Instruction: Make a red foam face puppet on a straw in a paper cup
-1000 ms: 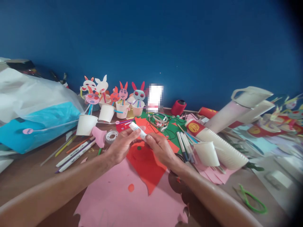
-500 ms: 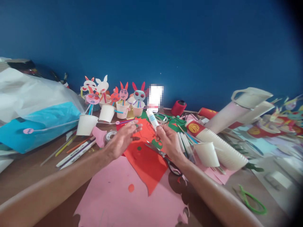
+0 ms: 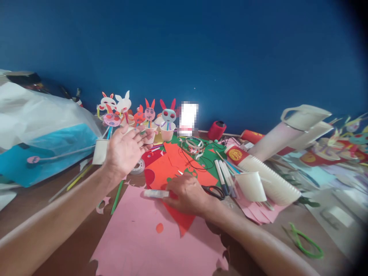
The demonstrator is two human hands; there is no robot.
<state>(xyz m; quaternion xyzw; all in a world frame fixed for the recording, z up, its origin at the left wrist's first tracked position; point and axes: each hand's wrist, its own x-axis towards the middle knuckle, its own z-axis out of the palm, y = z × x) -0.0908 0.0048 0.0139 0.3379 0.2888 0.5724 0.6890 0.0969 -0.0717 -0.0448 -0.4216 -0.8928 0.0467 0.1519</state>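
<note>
Looking down through the head camera, your right hand [image 3: 188, 193] lay low on the red paper [image 3: 172, 180], fingers curled around the end of a small white glue tube [image 3: 156, 193] that lay nearly flat where the red sheet met the pink paper [image 3: 135, 234]. Your left hand [image 3: 125, 149] hung above the table with fingers spread and slack, gripping nothing, in front of the white paper cups [image 3: 130, 134] with the rabbit figures. Black-handled scissors [image 3: 214, 190] lay just beside your right hand, and marker pens [image 3: 224, 174] next to them. That tube looked light, smooth and somewhat squeezable, so you would do best pinching it around the middle of the barrel, gently enough not to press glue out. One view only was available.
</note>
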